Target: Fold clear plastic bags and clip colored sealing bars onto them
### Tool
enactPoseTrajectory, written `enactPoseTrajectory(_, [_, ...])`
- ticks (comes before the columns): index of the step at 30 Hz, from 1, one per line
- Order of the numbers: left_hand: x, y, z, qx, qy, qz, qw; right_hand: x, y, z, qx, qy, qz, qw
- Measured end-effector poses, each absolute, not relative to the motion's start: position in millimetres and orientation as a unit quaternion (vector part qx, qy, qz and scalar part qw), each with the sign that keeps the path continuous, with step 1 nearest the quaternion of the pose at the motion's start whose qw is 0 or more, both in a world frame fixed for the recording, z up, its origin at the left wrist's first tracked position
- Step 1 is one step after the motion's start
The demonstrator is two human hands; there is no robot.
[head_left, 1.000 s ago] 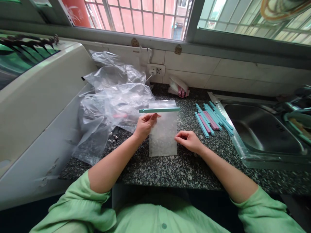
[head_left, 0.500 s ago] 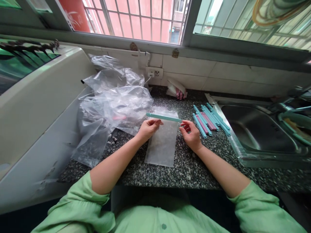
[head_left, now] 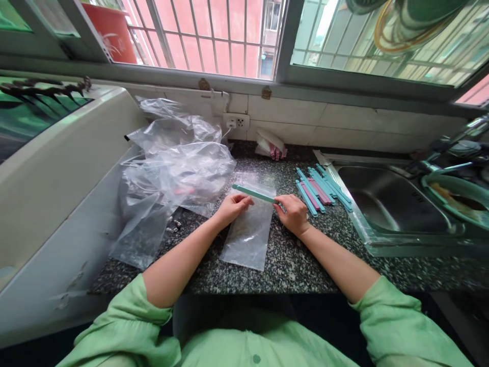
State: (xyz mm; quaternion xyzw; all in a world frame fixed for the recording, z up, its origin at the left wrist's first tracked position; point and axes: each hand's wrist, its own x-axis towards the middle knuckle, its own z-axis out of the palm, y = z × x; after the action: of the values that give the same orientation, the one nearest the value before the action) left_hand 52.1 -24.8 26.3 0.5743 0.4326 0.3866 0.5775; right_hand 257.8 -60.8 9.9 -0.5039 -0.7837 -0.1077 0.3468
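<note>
A long teal bag sealing clip lies across the upper part of a clear plastic bag on the speckled counter. My left hand is closed in a pinch just below the clip's left half, at the bag's edge; the fingers hide the exact contact. The clip's right end is pinched by the thumb and fingers of my right hand. To the right of that hand is a pile of teal and pink sealing clips.
Crumpled clear plastic bags heap up at the left beside a white appliance. Small shiny bits lie near them. A packet with pink clips rests by the wall. A steel sink is at the right, with a green basket.
My right hand has closed on the clip's right end, where it was more open before. The clip now slants down to the right, and the view has shifted slightly.
</note>
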Motion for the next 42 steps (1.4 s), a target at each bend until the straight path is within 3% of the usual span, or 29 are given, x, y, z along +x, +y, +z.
enactPoseTrajectory(13, [45.3,11.3,50.5,0.529,0.472,0.203,0.675,263.7,-3.1,8.0,-0.698,-0.617,-0.08,0.355])
enactPoseTrajectory(15, [40.2,18.6,57.9,0.505,0.486,0.221,0.679,263.3,8.8,9.5,-0.732,-0.577,-0.063,0.357])
enactPoseTrajectory(20, [52.7,33.1,51.8,0.431,0.563,0.445,0.547,261.4,32.3,13.5,-0.772,-0.522,-0.037,0.361])
enactPoseTrajectory(23, [73.4,44.9,36.7,0.417,0.581,0.502,0.487,260.3,44.4,15.3,-0.783,-0.498,-0.035,0.37])
enactPoseTrajectory(38, [135.3,126.2,12.4,0.51,0.607,0.569,0.217,268.1,109.8,18.4,-0.847,-0.371,-0.02,0.381])
enactPoseTrajectory(42, [142.8,144.0,9.0,0.589,0.585,0.534,0.161,273.3,126.2,18.4,-0.858,-0.351,-0.014,0.375])
